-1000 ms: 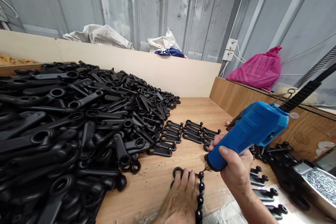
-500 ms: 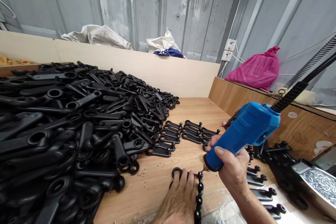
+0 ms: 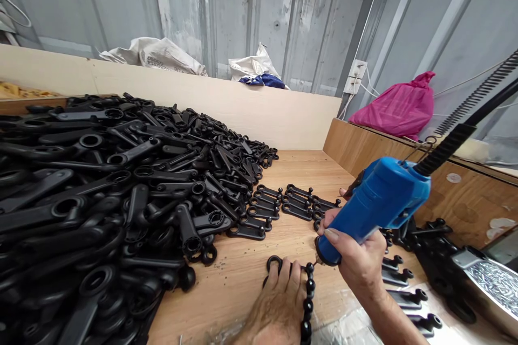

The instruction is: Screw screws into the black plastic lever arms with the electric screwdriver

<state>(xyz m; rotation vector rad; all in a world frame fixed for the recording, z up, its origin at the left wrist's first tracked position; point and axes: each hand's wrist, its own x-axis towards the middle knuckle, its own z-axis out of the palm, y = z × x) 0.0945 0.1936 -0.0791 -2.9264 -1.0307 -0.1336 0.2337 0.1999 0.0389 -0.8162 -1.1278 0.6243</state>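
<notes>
Levers [image 3: 306, 306] in a row at five o'clock are held under the left hand [image 3: 279, 296], fingers close together; the right hand [image 3: 362, 256] wraps the tilted driver [image 3: 376, 202] at four o'clock, whose bit [image 3: 317, 262] could skid off the end ball [image 3: 309, 267] if that row shifts

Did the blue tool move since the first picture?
Yes, the top end of the blue tool has swung left, judged against the pink bag.
</notes>
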